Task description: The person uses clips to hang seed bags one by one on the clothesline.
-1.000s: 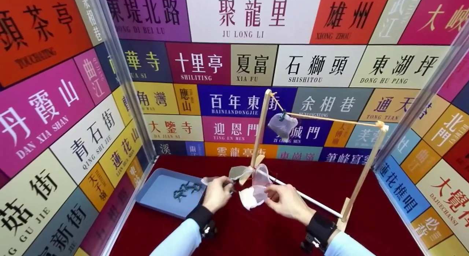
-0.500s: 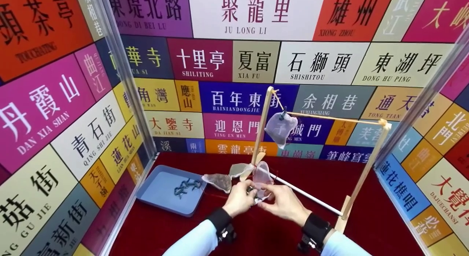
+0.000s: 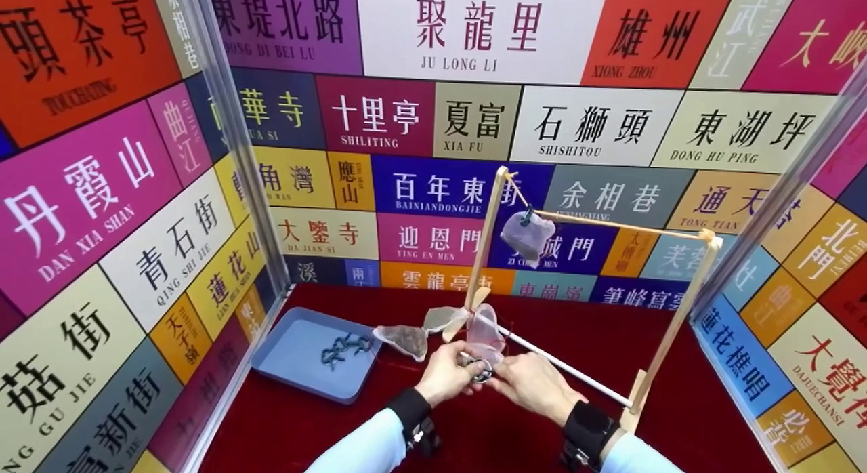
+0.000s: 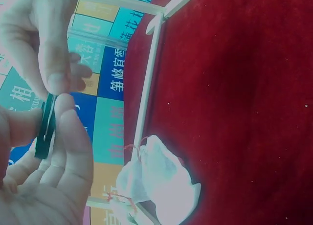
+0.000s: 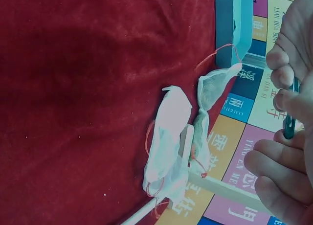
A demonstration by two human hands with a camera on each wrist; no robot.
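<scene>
Grip: left hand (image 3: 445,375), fingers and thumb curled, pinching a narrow dark green piece (image 4: 45,132), a clip by its look; right hand (image 3: 535,385), fingertips closed on its far end. Piece held raised, above the cloth.

Hazards, as judged: narrow body between fingertips of two hands; unequal pressure could have turned it or sprung it loose. Fingers partly masked it from above, so a poor angle could have gone unnoticed.

Just beyond the fingertips: two overlapping pale pouches (image 5: 168,117) at the left post's foot. Red cords (image 5: 229,45) trailed among the pouches; a hooked cord could have dragged one along or tugged the frame.

Left of these: a dark-filled pouch (image 3: 402,341), near the tray's right end, and a pale pouch (image 3: 443,319) by the left post (image 3: 484,242).

Edges: blue tray (image 3: 291,351), low-rimmed, left of the left hand, further green pieces (image 3: 332,356) inside. White rod (image 3: 569,366) ran slantwise behind the right hand to the right post (image 3: 674,324), whose foot stood near the right wrist strap (image 3: 591,432); an outward swing risked a knock, shaking the string (image 3: 623,223) and its hanging pouch (image 3: 528,236).

Room: freest over the red cloth (image 3: 501,439) between the forearms; upward too, short of the string.
</scene>
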